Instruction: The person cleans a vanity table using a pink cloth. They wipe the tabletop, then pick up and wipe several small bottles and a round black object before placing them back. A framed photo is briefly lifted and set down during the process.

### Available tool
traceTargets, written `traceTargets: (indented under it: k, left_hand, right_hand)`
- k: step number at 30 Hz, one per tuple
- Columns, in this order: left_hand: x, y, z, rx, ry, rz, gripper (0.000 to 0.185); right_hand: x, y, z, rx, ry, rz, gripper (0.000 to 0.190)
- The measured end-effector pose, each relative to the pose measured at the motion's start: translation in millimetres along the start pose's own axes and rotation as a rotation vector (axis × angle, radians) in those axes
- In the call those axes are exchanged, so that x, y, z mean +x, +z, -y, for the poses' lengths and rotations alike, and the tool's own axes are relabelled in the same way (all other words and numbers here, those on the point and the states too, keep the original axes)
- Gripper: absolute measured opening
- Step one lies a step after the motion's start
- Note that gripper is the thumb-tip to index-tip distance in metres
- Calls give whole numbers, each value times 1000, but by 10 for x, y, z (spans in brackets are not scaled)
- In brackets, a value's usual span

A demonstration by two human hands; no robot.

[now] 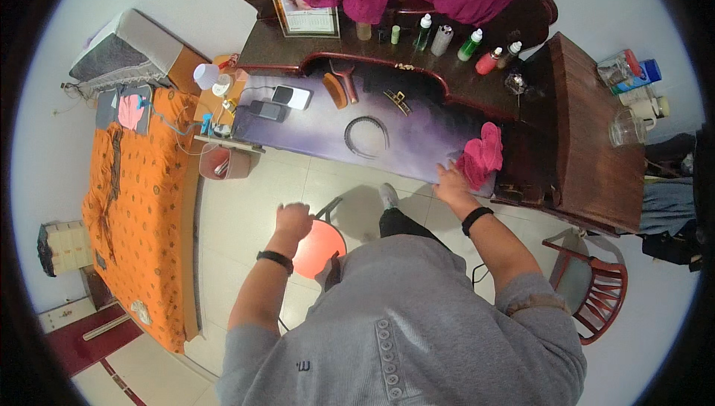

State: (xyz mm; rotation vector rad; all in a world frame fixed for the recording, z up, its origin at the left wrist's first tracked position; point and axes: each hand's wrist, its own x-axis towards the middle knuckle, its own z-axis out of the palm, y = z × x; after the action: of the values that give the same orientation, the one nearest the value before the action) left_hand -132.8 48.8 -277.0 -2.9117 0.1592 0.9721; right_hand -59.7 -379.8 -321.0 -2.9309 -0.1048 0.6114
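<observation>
My right hand [453, 185] is at the front edge of the dressing table, its fingers apart and nothing seen in them. Right beside it lies a crumpled pink cloth [481, 152]; whether the hand touches it I cannot tell. My left hand [294, 220] hangs with curled fingers above a round orange stool [321, 251], and no object shows in it. On the purple tabletop cover [413, 146] rest a black headband [366, 137], a claw hair clip [397, 102], a wooden comb [335, 91] and a brown hairbrush [347, 79].
Two phones [291, 97] [267, 110] lie at the table's left. Several bottles [441, 40] and a framed picture [306, 18] stand along the rear shelf. A waste bin [224, 161] is near the orange bed [148, 210]. A wooden chair [592, 289] stands at right.
</observation>
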Motion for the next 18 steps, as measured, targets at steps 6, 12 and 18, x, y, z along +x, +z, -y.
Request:
traceTargets:
  k: [6, 12, 18]
  left_hand:
    - [195, 188, -61, -425, -111, 123, 35]
    - [576, 130, -281, -584, -45, 89, 36]
    - [708, -40, -392, -640, -19, 162, 41]
  right_hand:
    - [442, -37, -511, 183, 49, 17, 53]
    - [761, 346, -276, 337, -48, 123, 42]
    - [659, 467, -71, 370, -204, 396, 40]
